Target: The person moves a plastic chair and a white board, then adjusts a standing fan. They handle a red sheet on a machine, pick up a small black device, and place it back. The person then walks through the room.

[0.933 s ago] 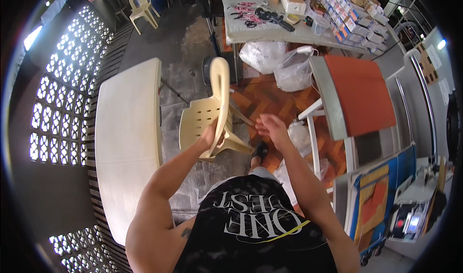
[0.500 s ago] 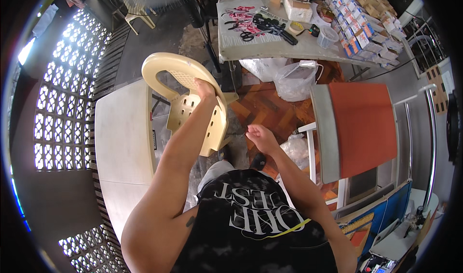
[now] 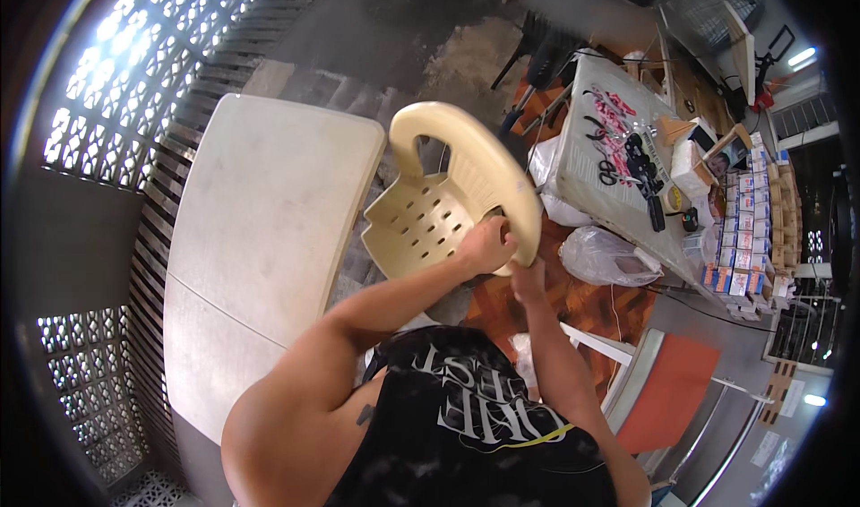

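Note:
A cream plastic armchair (image 3: 439, 216) with a slotted seat and a rounded, curved back stands tilted in front of me. My left hand (image 3: 490, 245) is closed round its near armrest, by the opening under the rim. Against the outer side of that same armrest is my right hand (image 3: 528, 280). Its fingers are hidden by the chair's edge, so their grip does not show.
To the left a long white folding table (image 3: 269, 211) stands close beside the chair. A grey worktable (image 3: 582, 162) at the right bears pliers, scissors and stacked small boxes (image 3: 742, 225). A plastic bag (image 3: 605, 256) lies below it. Nearer stands an orange-topped table (image 3: 667, 390).
My view has turned to the left. My right hand, free before, has come up to the chair's armrest. My left hand has shifted from the chair's back edge to the near armrest.

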Motion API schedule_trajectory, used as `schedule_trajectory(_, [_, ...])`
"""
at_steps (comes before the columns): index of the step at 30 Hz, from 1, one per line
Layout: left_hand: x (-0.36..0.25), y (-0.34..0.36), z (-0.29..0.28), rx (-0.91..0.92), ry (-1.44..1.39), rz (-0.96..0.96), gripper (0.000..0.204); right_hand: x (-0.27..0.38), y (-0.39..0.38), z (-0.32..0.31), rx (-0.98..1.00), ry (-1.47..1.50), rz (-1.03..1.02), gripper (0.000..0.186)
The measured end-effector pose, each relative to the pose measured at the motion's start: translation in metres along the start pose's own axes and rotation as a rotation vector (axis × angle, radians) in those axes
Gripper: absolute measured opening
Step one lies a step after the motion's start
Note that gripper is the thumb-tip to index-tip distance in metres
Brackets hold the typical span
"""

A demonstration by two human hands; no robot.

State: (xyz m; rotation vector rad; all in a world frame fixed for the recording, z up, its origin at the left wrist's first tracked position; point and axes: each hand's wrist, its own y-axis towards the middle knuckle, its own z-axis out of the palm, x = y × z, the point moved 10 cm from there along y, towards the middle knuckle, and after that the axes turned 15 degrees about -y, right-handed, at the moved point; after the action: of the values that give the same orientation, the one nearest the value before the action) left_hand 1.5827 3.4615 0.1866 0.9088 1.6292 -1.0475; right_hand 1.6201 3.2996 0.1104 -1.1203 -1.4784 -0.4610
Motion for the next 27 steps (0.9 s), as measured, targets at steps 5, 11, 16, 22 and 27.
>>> schedule_trajectory(5, [0.034,-0.027,-0.195,-0.370,0.576,-0.070,0.081,-0.026,0.038,-0.027,-0.084,0.312,0.159,0.076])
schedule_trajectory(11, [0.152,-0.123,-0.259,-0.373,0.997,-0.509,0.093,-0.034,0.049,-0.038,-0.085,0.351,0.201,0.081])
schedule_trajectory(16, [0.169,-0.157,-0.238,-0.366,0.985,-0.338,0.091,-0.033,0.057,-0.041,-0.068,0.351,0.193,0.076])
schedule_trajectory(22, [0.166,-0.196,-0.203,-0.326,1.043,-0.298,0.085,-0.022,0.083,-0.057,-0.132,0.290,0.129,0.058])
schedule_trajectory(27, [0.162,-0.208,-0.195,-0.353,0.964,-0.328,0.085,0.004,0.120,-0.066,-0.049,0.330,0.049,0.049])
